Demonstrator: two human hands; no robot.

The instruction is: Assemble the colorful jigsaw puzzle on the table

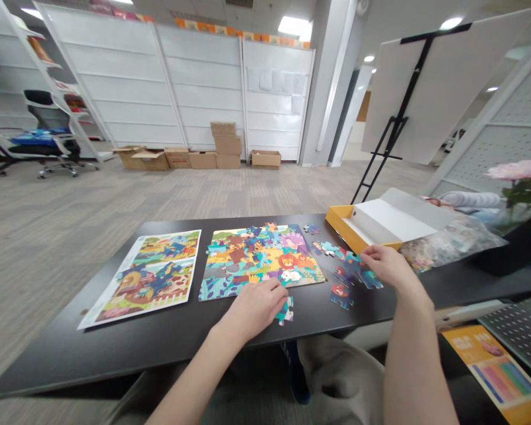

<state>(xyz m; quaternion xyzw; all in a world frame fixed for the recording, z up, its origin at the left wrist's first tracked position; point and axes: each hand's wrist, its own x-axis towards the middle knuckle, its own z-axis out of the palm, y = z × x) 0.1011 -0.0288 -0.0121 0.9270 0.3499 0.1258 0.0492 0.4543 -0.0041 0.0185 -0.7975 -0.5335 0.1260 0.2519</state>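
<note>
On the table (92,348), a sheet (159,274) lies at the puzzle's (230,284) nine o'clock. Pieces (341,296) lie at three, the box (341,229) at two.

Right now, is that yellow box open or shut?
Open: the yellow box has its white inside showing.

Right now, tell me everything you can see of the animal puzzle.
The puzzle is a bright, thin rectangle, apparently cardboard, lying flat on the black table, right of a printed sheet. An orange lion and white rabbit show on its right half; loose-looking pieces lie over its upper middle. The left hand is at its front edge; contact is unclear.
</note>
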